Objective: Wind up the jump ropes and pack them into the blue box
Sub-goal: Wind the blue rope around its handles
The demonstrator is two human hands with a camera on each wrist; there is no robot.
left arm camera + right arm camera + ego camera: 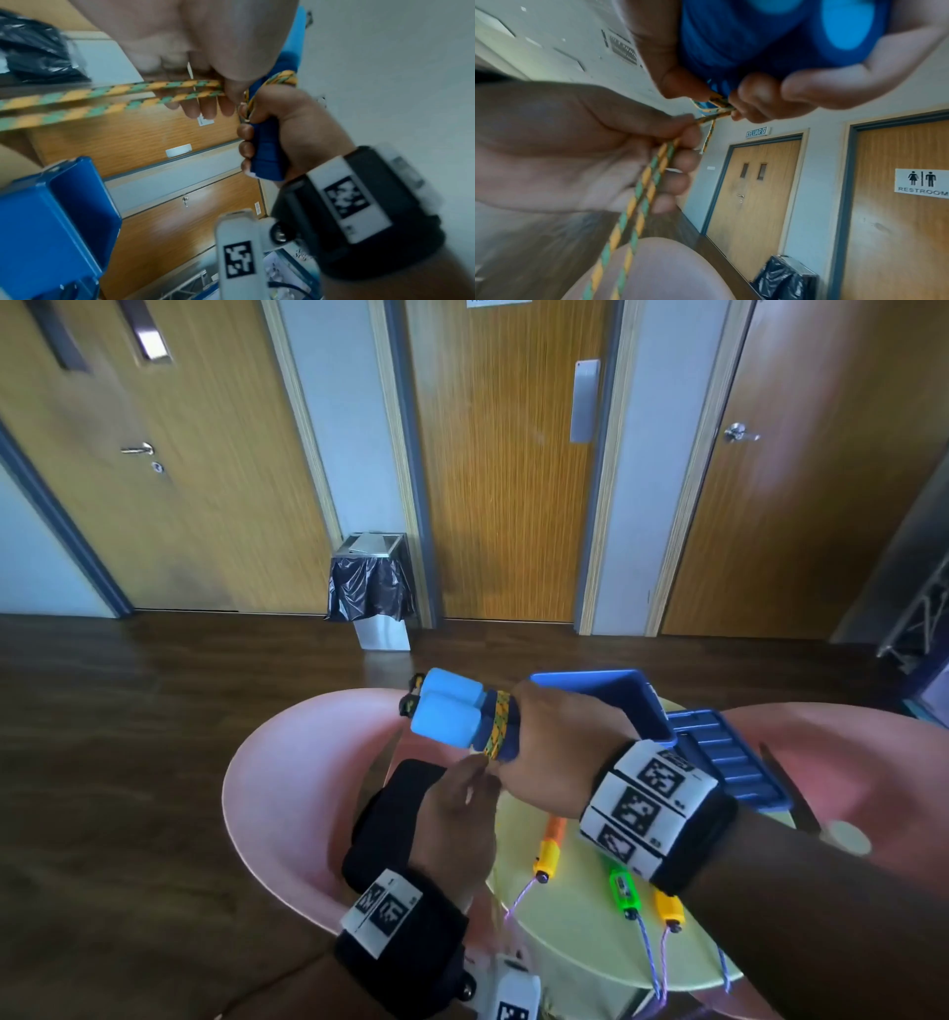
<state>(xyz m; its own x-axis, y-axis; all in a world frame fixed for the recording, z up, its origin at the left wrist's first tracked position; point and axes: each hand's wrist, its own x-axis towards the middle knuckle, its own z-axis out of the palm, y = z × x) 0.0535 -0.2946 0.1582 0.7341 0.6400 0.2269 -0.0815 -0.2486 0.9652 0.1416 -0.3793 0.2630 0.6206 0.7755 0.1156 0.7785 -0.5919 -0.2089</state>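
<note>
My right hand (560, 752) is raised above the table and grips two blue jump-rope handles (452, 711) side by side. A yellow-green braided rope (499, 724) is wound round them next to my fingers. My left hand (462, 809) sits just below and pinches the doubled rope close to the handles. In the left wrist view the two strands (102, 95) run taut from my left hand (192, 60) to the handles (266, 154) in my right hand (290, 125). The right wrist view shows the rope (639, 199) passing through my left hand (577, 142). The blue box (616, 690) stands open behind my right hand.
Orange-yellow (549, 850), green (624, 891) and orange (667, 906) rope handles lie on the round pale-yellow table (580, 947), their cords hanging over its edge. The box lid (729, 762) lies to the right. Pink chairs (287, 788) flank the table. A bin (372, 588) stands by the doors.
</note>
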